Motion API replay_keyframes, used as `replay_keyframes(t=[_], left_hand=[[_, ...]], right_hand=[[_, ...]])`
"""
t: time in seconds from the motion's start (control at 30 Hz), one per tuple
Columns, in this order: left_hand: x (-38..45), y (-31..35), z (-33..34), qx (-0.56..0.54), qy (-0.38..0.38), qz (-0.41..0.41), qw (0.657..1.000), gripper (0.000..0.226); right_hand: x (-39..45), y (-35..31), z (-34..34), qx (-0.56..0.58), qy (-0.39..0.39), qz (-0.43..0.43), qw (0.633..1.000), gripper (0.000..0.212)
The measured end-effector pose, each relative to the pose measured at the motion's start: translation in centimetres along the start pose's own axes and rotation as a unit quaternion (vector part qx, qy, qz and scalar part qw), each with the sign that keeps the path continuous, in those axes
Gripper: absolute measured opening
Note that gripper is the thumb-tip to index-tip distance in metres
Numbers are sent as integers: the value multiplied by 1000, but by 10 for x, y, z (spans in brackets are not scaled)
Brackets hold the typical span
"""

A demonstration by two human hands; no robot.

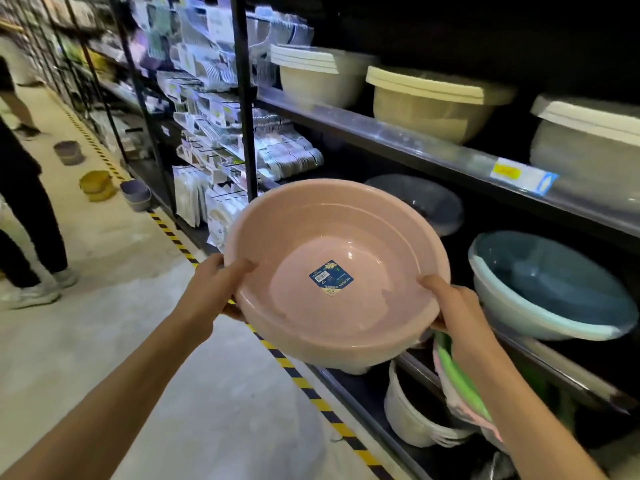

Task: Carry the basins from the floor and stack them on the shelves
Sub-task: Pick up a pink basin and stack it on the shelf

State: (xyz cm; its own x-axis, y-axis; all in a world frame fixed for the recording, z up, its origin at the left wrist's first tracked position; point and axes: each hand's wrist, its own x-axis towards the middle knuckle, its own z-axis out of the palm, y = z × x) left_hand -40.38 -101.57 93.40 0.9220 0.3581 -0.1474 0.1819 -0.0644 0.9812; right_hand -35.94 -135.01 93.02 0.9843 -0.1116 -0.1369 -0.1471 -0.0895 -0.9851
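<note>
you've got the pink basin pinched at the rim, left hand and right hand, thumbs inside. you're mid-carry, i'd say. next probably nest it into the blue basin just past your right fingers.

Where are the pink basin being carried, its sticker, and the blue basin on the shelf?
Round pink plastic basin (298,237): head view, inner wall.
Blue square sticker (332,277): head view, centre of label on basin floor.
Pale blue plastic basin (540,268): head view, inside, on middle shelf.
</note>
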Motion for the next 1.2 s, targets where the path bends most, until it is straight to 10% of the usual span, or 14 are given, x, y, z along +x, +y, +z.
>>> replay_keyframes(t=[0.57, 0.8, 1.2], left_hand=[[274, 24, -29, -9, 49, 1, 999, 49], [387, 17, -56, -4, 20, -4, 1000, 46], [545, 29, -56, -9, -68, 0, 998, 41]], right_hand=[[258, -39, 149, 18, -41, 5, 999, 24], [324, -44, 219, 32, -7, 42, 999, 66], [417, -47, 280, 39, 77, 38, 996, 50]])
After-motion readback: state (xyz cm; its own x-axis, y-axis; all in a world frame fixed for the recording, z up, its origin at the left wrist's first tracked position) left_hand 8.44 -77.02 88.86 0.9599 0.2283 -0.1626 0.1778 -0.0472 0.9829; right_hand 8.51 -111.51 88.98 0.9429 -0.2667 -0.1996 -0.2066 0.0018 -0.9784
